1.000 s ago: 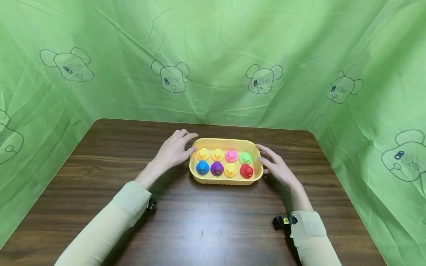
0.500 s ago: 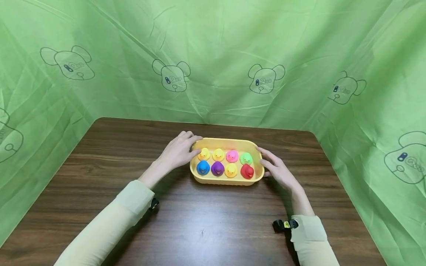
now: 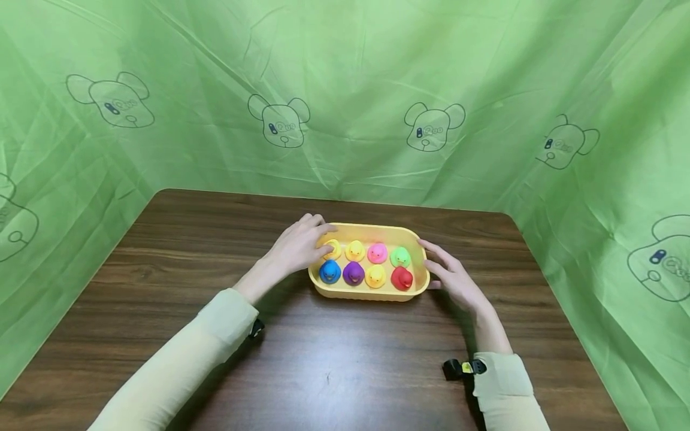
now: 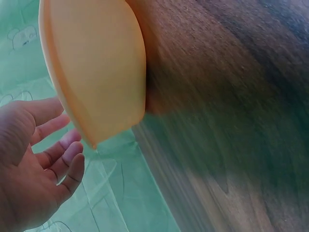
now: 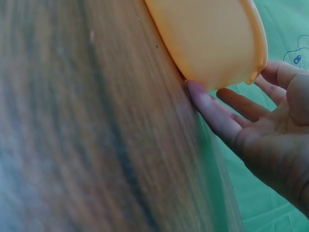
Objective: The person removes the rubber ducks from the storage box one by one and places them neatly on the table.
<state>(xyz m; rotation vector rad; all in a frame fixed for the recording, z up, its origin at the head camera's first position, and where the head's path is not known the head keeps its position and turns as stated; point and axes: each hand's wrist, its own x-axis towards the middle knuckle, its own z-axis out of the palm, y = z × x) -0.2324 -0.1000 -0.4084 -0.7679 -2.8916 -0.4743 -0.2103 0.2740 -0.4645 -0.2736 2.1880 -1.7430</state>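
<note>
Eight ducks were held in a yellow tray.
The tray was set just below the frame's centre, on the wooden bench. The left hand was held over its left end, fingers parted and loosely bent, one yellow duck partly hidden by the thumb. The right hand was placed at its right end, fingers spread. Nothing was clamped.

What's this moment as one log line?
left hand: over left rim of yellow tub; right hand: at tub's right end; toy ducks: eight, inside tub; tub: on table
</note>
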